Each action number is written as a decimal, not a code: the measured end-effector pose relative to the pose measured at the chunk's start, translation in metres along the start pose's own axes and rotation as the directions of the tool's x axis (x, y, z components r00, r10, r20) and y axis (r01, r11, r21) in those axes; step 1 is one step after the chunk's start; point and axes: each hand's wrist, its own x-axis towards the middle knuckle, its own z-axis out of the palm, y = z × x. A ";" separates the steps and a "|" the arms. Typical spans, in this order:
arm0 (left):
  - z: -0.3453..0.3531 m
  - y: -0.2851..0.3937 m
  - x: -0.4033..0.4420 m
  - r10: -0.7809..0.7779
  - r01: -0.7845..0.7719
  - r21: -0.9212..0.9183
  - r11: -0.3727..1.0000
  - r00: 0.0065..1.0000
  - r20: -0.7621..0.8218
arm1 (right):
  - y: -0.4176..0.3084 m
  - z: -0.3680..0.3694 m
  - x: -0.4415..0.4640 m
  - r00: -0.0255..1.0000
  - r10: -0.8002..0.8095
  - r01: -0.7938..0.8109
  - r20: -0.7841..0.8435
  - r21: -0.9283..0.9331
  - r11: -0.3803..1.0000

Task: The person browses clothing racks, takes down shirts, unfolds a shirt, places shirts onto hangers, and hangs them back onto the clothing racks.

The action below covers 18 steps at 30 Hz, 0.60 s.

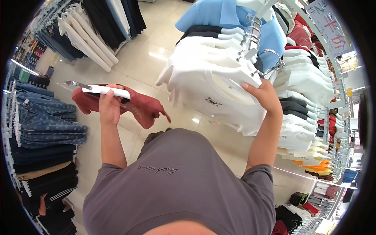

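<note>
My left hand (111, 105) is closed around a white hanger (120, 93) with a metal hook, held in the air. A dark red shirt (141, 106) hangs from it, partly folded over and hidden by the hand. On the other side, my right hand (267, 96) grips the shoulder end of a white T-shirt (196, 87) on its hanger, thumb on the near side. The fingers behind are hidden. That T-shirt has a small dark print on the chest and hangs at the front of a row of white shirts on a metal rack (252, 37).
Light blue shirts (207, 15) hang at the rack's far end. More shirts (299, 74) line the right side under a handwritten sign (331, 25). Denim garments (49, 113) hang at left, with white trousers (84, 37) farther back. Shiny floor tiles (133, 43) run between the racks.
</note>
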 end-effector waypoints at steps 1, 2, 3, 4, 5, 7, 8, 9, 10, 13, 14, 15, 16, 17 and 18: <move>-0.007 -0.001 0.002 0.005 -0.005 -0.005 1.000 1.000 0.000 | -0.003 0.002 0.006 1.000 -0.008 0.008 0.007 -0.005 1.000; -0.016 -0.003 0.004 -0.003 0.003 -0.002 1.000 1.000 0.017 | -0.003 0.003 0.013 1.000 -0.011 0.011 0.006 -0.009 1.000; -0.023 -0.004 0.005 -0.012 0.012 0.002 1.000 0.999 0.035 | 0.001 0.004 0.022 0.999 0.034 -0.034 0.014 -0.060 0.998; -0.022 -0.003 0.004 -0.009 0.009 -0.002 1.000 0.999 0.038 | 0.005 0.006 0.027 0.997 0.080 -0.078 0.017 -0.111 0.991; -0.019 -0.001 0.003 -0.020 0.020 -0.001 1.000 0.999 0.031 | 0.007 0.014 0.030 0.997 0.078 -0.077 0.010 -0.113 0.991; -0.015 0.000 0.008 -0.032 0.033 -0.016 0.999 0.999 0.037 | 0.004 0.031 0.034 0.998 -0.005 0.004 0.057 0.013 1.000; -0.014 0.001 0.009 -0.042 0.043 -0.018 0.999 0.998 0.038 | 0.006 0.034 0.036 0.999 -0.002 0.002 0.052 0.008 1.000; -0.014 0.001 0.010 -0.053 0.054 -0.020 0.998 0.998 0.038 | 0.009 0.037 0.037 0.998 0.032 -0.033 0.058 0.018 0.999; -0.015 0.000 0.011 -0.060 0.062 -0.022 0.998 0.997 0.055 | 0.011 0.038 0.038 0.996 0.065 -0.067 0.064 0.028 0.997; -0.020 -0.003 0.016 -0.086 0.087 -0.001 0.996 0.990 0.112 | 0.009 0.038 0.036 0.995 0.084 -0.083 0.049 -0.020 0.996; -0.020 -0.003 0.017 -0.087 0.088 -0.004 0.996 0.990 0.114 | 0.007 0.037 0.034 0.997 0.066 -0.064 0.032 -0.077 0.995; -0.018 -0.003 0.018 -0.089 0.090 -0.003 0.996 0.987 0.131 | 0.004 0.033 0.029 0.997 0.068 -0.065 0.030 -0.079 0.995; -0.018 -0.003 0.018 -0.091 0.092 -0.001 0.996 0.985 0.148 | 0.001 0.025 0.023 1.000 0.010 -0.012 -0.019 -0.076 0.997; -0.019 -0.004 0.019 -0.094 0.095 -0.002 0.995 0.985 0.148 | -0.003 0.017 0.018 0.997 -0.046 0.041 -0.068 -0.073 0.996; -0.019 -0.005 0.020 -0.106 0.106 0.003 0.994 0.984 0.146 | -0.005 0.008 0.015 0.985 -0.114 0.119 -0.132 0.037 0.992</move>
